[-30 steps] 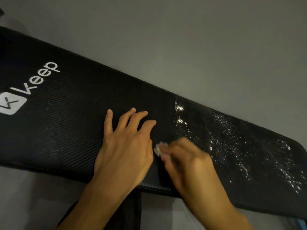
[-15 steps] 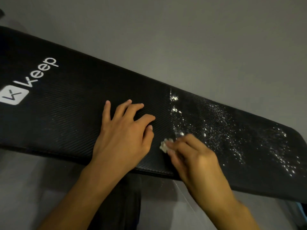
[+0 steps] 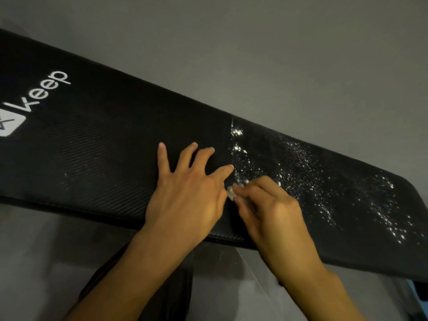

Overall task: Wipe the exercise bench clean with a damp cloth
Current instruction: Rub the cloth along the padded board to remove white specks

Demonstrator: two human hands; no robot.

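A long black exercise bench pad (image 3: 99, 144) runs from upper left to lower right, with a white "Keep" logo (image 3: 39, 98) at its left end. White specks and droplets (image 3: 308, 172) cover its right half, bounded by a straight line near the middle. My left hand (image 3: 187, 195) lies flat on the pad with fingers spread. Just to its right, my right hand (image 3: 271, 214) pinches a small white wad of cloth (image 3: 232, 192) against the pad at the edge of the speckled area. Most of the wad is hidden under the fingers.
A plain grey floor (image 3: 278, 54) lies beyond the bench. Below the pad's near edge stands the dark bench frame (image 3: 176, 286), with grey floor on either side. A bit of blue shows at the far lower right (image 3: 420, 288).
My right hand with the wad has shifted in small strokes beside the left thumb. The left hand has stayed flat on the pad. The view has moved a little.
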